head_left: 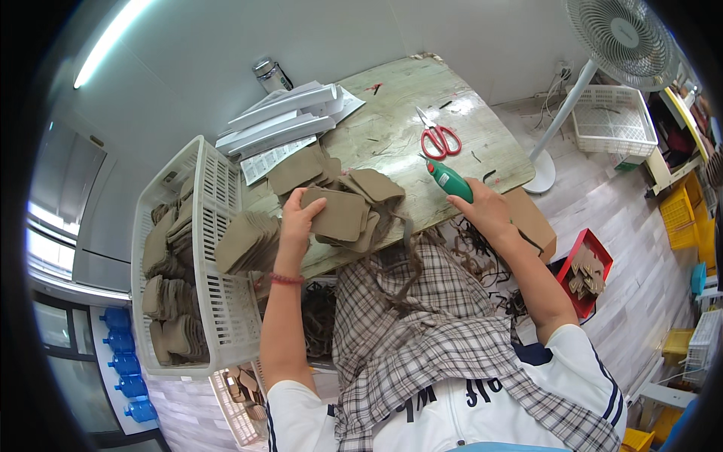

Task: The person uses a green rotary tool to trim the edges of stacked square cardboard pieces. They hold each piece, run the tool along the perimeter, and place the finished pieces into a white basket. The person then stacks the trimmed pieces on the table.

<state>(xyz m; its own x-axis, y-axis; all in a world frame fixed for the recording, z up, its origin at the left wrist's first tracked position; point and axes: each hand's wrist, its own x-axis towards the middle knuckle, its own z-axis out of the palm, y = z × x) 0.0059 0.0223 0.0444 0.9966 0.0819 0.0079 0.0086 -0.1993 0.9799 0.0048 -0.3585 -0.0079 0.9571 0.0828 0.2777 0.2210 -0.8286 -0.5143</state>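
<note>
My left hand (296,222) grips a flat grey-brown fabric piece (337,213) with rounded corners, thumb on top, near the table's front edge. More pieces of the same kind (376,184) lie in loose piles behind and beside it. My right hand (486,207) is closed around a green hand-held electric cutter (452,181) with a red button; its narrow tip points away to the left. The tip is apart from the fabric piece, close to red-handled scissors (437,139) lying on the table. Thin brown offcut strips (412,256) hang over the table edge onto my checked apron.
A white plastic basket (203,301) full of stacked pieces stands at the left. Papers (282,120) and a flask (271,74) are at the table's back left. At the right are a standing fan (625,34), a cardboard box (529,218) and a red tray (595,256) holding brown parts.
</note>
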